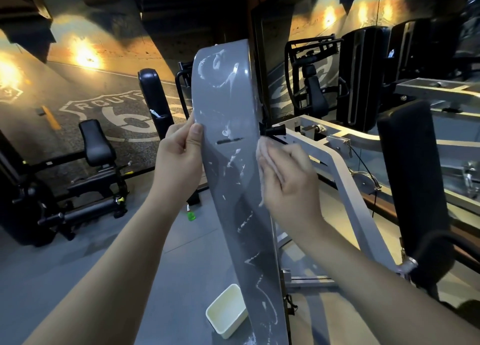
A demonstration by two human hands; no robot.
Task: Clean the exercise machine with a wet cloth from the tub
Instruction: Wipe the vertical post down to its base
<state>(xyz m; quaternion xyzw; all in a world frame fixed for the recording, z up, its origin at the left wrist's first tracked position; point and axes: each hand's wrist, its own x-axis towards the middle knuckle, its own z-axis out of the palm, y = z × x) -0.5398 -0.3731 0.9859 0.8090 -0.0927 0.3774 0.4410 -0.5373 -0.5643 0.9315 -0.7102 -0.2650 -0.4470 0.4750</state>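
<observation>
Grey cover [228,116]: streaked white; we judge wiping unfinished.
Left grip [179,160]: clasps its left edge, steadying it.
Right grip [288,178]: flat fingers press cloth [265,150] onto cover.

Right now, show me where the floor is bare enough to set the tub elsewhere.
Bare floor lies left of the tub, reaching toward the black bench, and between tub and green bottle. Right of the grey panel it is crowded: white frame and black pad.

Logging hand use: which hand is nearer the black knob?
Right. The right hand, pressing the cloth, is just below the knob; the left hand grips the far edge of the cover.
</observation>
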